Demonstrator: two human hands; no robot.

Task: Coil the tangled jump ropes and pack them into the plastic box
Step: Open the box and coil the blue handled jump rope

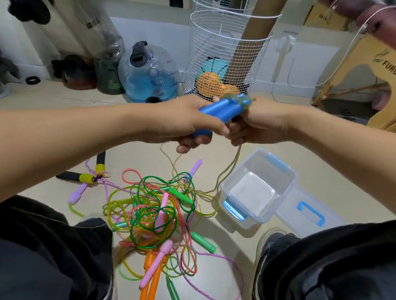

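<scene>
Our left hand [190, 122] and right hand [259, 122] both clamp the blue handles [221, 110] together, lifting their cord [229, 170] clear of the tangle [157, 219] beside the open box [287, 182].

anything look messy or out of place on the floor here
Yes: the jump ropes lie in one tangled heap between the shoes, cords looped through each other. The plastic box beside them holds nothing yet, its lid off alongside.

The plastic box [256, 191] stands open from above, its lid [308, 211] lying just beside it, while the tangled jump ropes [159, 217] crowd the floor [325, 169] between the shoes.
</scene>
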